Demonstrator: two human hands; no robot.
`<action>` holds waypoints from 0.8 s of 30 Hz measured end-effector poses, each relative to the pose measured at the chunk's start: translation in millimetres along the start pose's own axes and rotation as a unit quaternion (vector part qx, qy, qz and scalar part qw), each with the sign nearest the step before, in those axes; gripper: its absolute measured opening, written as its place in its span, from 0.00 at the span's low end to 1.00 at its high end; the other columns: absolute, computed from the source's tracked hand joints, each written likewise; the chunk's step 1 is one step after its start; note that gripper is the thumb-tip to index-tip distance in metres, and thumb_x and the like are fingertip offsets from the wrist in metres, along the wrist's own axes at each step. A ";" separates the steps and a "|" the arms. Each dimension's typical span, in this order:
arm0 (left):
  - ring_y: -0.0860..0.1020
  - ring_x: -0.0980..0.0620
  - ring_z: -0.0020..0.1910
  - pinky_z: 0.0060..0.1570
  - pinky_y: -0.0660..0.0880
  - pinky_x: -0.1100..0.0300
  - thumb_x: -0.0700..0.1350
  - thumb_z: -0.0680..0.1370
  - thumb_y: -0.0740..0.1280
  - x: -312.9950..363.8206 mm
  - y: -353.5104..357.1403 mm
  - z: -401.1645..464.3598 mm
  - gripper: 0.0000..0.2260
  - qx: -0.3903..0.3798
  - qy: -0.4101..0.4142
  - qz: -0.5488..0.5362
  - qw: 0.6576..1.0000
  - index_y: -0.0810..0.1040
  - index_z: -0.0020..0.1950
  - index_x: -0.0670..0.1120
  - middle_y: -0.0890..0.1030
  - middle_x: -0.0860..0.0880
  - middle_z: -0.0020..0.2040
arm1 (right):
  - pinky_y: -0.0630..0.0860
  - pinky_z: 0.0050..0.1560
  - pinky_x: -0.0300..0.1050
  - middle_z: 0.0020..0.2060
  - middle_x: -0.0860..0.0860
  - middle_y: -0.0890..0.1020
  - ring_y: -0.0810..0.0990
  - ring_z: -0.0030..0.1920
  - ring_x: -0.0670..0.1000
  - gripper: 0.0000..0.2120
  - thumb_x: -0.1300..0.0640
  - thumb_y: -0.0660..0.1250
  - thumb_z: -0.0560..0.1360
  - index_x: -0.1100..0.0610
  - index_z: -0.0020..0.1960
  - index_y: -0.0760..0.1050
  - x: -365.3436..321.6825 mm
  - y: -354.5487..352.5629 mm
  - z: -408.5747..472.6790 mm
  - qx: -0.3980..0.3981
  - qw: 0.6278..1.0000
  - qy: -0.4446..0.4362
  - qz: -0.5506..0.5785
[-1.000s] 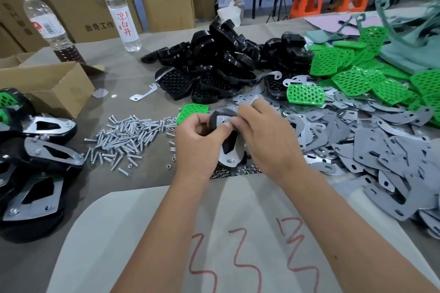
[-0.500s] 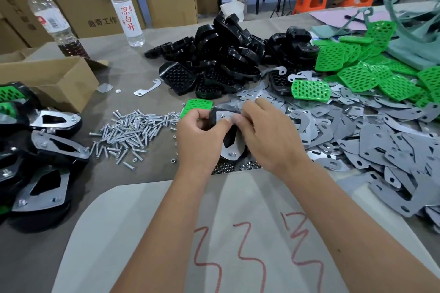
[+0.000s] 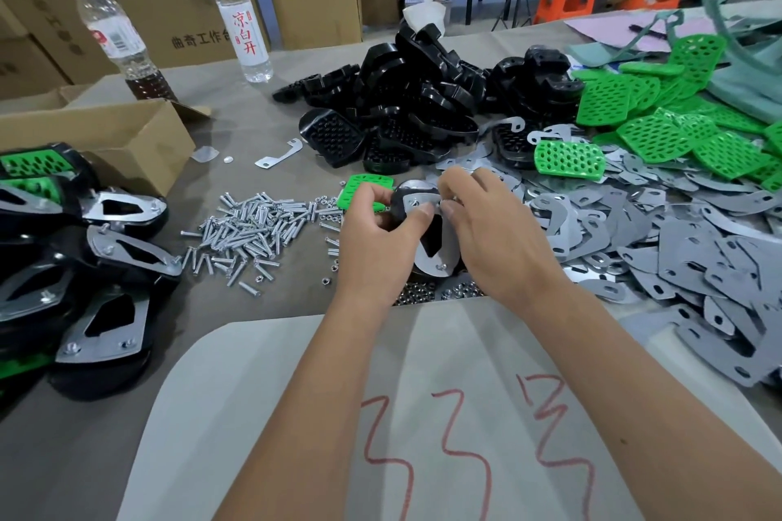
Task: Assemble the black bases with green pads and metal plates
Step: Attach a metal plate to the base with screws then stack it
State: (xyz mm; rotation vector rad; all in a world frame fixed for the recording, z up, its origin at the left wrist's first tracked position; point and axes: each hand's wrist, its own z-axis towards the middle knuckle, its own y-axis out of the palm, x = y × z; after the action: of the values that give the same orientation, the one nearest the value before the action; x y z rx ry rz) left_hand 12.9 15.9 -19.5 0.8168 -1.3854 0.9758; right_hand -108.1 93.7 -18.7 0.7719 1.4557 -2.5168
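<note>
**Head view: one more base fitted while piles wait**

A black base [image 3: 400, 209] with a metal plate [image 3: 440, 254] laid on it is held just above the surface [image 3: 262, 68], near the middle. The base's far end is gripped by the left hand [image 3: 374, 241], thumb pressed on the plate; the plate's top edge is pinched by the curled fingers of the right hand [image 3: 491, 233], apparently at a fastener, though this is too small to tell. A screw head shows at the plate's near tip. Finished units [image 3: 97, 266] are stacked at the left. Much is judged to remain: loose bases [image 3: 406, 97], green pads [image 3: 660, 131], plates [image 3: 677, 241] and screws [image 3: 249, 228] are heaped beyond.
</note>
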 end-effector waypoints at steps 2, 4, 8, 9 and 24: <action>0.83 0.37 0.46 0.52 0.79 0.36 0.53 0.71 0.75 0.1 0.5 0.4 0.16 -0.002 -0.005 0.005 1.000 0.73 0.50 0.47 0.87 0.45 0.42 | 0.74 0.41 0.55 0.46 0.49 0.71 0.73 0.42 0.56 0.03 0.53 0.54 0.84 0.47 0.51 0.64 0.0 0.0 -0.1 0.002 1.000 0.001 -0.001; 0.83 0.38 0.43 0.52 0.78 0.35 0.53 0.71 0.75 -0.3 1.1 -0.1 0.16 -0.004 -0.008 0.003 1.000 0.73 0.50 0.47 0.86 0.44 0.43 | 0.74 0.40 0.55 0.45 0.49 0.70 0.73 0.41 0.56 0.04 0.52 0.54 0.84 0.48 0.50 0.64 -0.1 0.7 -0.1 0.005 1.000 0.004 -0.009; 0.81 0.46 0.40 0.50 0.79 0.36 0.51 0.69 0.75 1.5 3.0 -1.1 0.16 -0.002 -0.007 -0.006 1.000 0.73 0.49 0.47 0.85 0.40 0.44 | 0.72 0.38 0.54 0.42 0.49 0.69 0.71 0.40 0.57 0.10 0.50 0.54 0.86 0.51 0.47 0.63 -2.3 1.8 -0.1 0.017 1.000 0.008 -0.021; 0.81 0.46 0.39 0.50 0.79 0.36 0.51 0.68 0.75 2.4 3.9 -1.1 0.16 0.000 -0.006 -0.006 1.000 0.73 0.48 0.47 0.85 0.40 0.44 | 0.71 0.38 0.53 0.41 0.50 0.70 0.72 0.40 0.57 0.11 0.49 0.55 0.86 0.52 0.46 0.64 -2.6 1.7 -0.2 0.026 0.999 0.010 -0.022; 0.82 0.36 0.48 0.52 0.79 0.36 0.51 0.68 0.73 12.3 10.4 -4.9 0.16 0.026 -0.008 0.022 0.999 0.71 0.48 0.48 0.83 0.37 0.49 | 0.67 0.35 0.50 0.41 0.48 0.71 0.72 0.38 0.56 0.11 0.47 0.56 0.85 0.51 0.45 0.66 -6.1 1.9 -1.9 0.082 0.996 0.007 -0.024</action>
State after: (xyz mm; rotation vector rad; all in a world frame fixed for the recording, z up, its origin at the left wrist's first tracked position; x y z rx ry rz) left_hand 4.7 25.4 -8.4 0.8368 -1.4011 1.0461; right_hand -101.5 93.5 -17.9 0.7897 1.2994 -2.6995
